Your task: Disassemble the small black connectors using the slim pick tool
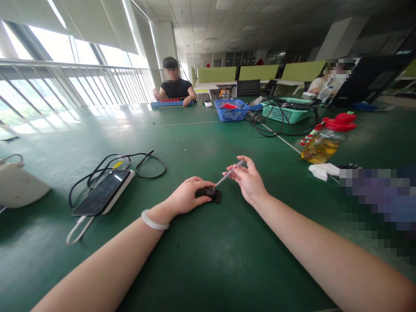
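Note:
Between the thumb and fingers of my left hand (185, 196) is a small black device with a round, lens-like part (211, 191) on top, resting on the green table (208, 260). My left fingers close around its left side and partly cover it. A thin screwdriver with a clear handle (230, 172) slants down from my right hand (251, 180), its shaft pinched between thumb and fingers. The screwdriver's tip meets the round part or lies right at it; any screw there is too small to make out.
A phone (103, 193) with cables lies to the left, beside a pale rounded object (19, 186). Rightward stand a red-lidded bottle (321, 145) and white tissue (321, 170). Farther back are a blue basket (231, 114), a teal basket (286, 115) with black cables, and a person (176, 90).

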`<control>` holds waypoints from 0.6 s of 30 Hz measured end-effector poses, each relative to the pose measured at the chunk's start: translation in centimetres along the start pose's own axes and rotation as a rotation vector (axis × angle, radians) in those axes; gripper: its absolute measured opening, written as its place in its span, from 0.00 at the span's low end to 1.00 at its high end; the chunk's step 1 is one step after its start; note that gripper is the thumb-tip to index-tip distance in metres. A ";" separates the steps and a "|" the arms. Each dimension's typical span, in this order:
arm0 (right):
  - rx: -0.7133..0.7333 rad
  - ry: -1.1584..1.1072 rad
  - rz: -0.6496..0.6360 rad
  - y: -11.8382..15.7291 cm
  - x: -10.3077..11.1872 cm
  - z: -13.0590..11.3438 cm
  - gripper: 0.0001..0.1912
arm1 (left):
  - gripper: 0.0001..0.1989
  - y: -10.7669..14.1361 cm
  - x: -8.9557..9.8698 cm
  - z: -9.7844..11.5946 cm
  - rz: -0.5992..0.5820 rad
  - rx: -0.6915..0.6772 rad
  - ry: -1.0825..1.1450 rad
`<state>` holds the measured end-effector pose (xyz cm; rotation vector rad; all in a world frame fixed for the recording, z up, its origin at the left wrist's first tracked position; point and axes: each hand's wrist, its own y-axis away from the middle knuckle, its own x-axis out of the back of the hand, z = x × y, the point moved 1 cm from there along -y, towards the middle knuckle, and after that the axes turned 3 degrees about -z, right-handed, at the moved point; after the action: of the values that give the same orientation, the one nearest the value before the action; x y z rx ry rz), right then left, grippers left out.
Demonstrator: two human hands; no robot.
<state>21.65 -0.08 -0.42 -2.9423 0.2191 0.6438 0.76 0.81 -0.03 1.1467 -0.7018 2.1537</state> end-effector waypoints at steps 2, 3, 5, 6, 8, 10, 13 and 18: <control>0.005 -0.009 0.001 0.0 0.0 0.1 0.22 | 0.20 0.0 0.0 0.1 0.006 -0.006 -0.005; 0.006 -0.014 -0.001 -0.1 0.0 0.1 0.22 | 0.19 -0.1 0.1 0.2 0.009 -0.009 -0.008; 0.002 -0.021 -0.008 0.0 0.0 0.1 0.22 | 0.19 -0.1 0.1 0.3 0.012 -0.017 -0.013; -0.002 -0.021 -0.012 0.0 0.0 0.0 0.23 | 0.19 -0.1 0.1 0.3 0.012 -0.020 -0.015; -0.008 -0.013 -0.025 0.2 -0.1 -0.1 0.22 | 0.19 -0.1 0.2 0.4 0.011 -0.021 -0.018; -0.006 0.000 -0.042 0.3 -0.2 -0.2 0.22 | 0.19 -0.1 0.2 0.4 0.008 -0.016 -0.019; 0.020 0.019 -0.073 0.4 -0.4 -0.3 0.23 | 0.18 -0.1 0.2 0.5 0.011 -0.003 -0.026; 0.081 0.105 -0.154 0.5 -0.5 0.1 0.22 | 0.17 -0.1 0.3 0.5 0.042 0.012 -0.056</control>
<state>21.05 -0.51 -0.28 -2.8811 0.0263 0.4498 0.97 0.58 0.52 1.2132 -0.7444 2.1706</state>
